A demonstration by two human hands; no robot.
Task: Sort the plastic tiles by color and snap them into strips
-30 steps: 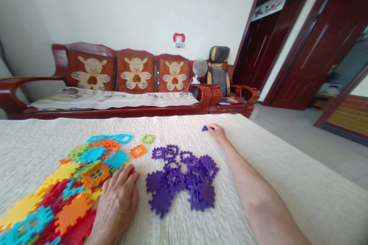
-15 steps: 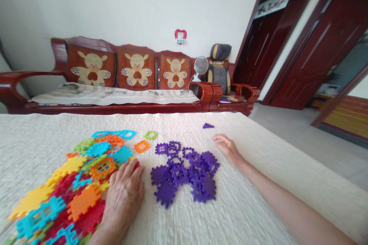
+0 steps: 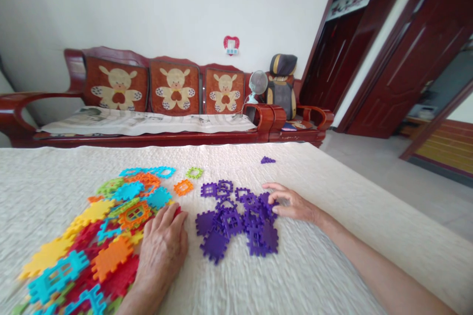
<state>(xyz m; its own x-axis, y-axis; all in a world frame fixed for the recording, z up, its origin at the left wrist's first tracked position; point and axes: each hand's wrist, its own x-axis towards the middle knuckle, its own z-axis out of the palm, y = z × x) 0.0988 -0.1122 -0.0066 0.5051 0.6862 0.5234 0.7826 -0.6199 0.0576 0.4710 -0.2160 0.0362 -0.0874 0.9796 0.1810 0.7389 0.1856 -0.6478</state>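
Observation:
My left hand (image 3: 164, 238) rests palm down at the right edge of a pile of mixed-colour interlocking plastic building pieces. Its fingers lie forward over the pile, and a red piece (image 3: 178, 211) shows by the fingertips. At the right edge of a heap of purple interlocking pieces (image 3: 215, 244) is my right hand (image 3: 293, 204), fingers apart and slightly bent. Those fingertips are at a purple piece (image 3: 265, 201); whether they touch it I cannot tell. Beyond this hand lies a small purple triangular piece (image 3: 268, 160).
An orange frame piece (image 3: 177, 188) and a green frame piece (image 3: 188, 173) lie between the two heaps. A cream textured cloth (image 3: 332, 266) covers the table. Past its far edge stands a wooden sofa (image 3: 111, 141) with bear cushions and a small fan (image 3: 257, 82).
My right hand has moved left and a little nearer, from beside the small purple triangle to the edge of the purple heap. My left hand stays in place on the mixed pile.

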